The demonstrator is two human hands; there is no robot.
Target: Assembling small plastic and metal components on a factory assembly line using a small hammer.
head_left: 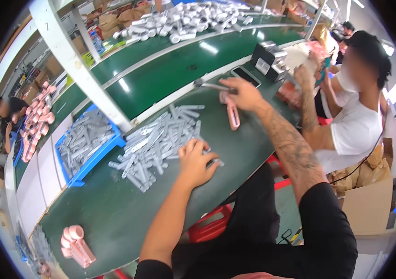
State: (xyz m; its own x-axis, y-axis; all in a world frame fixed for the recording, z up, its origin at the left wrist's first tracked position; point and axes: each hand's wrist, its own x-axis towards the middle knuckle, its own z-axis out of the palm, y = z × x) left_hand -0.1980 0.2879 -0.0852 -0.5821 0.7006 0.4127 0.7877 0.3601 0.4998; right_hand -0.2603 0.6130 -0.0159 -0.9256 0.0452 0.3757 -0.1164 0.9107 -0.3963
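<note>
My left hand (197, 163) rests at the near right side of a loose pile of grey plastic strips (160, 139). Its fingers are curled in, and the tip of a grey strip (220, 162) pokes out by the thumb. Farther right, my right hand (245, 95) is closed round a hammer-like tool (212, 86), whose metal shaft and dark blunt end point left. Just below that hand lies a pink handle-shaped part (232, 116) with a slot along it; its upper end is partly covered by the fingers.
A blue bin (78, 179) of grey strips stands left of the pile. Several pink parts (78, 246) lie at the near left. Beyond the white rail run a green conveyor (174, 76) and a heap of white parts (184, 23). A phone (245, 76), a dark box (268, 60) and a co-worker (356, 102) are right.
</note>
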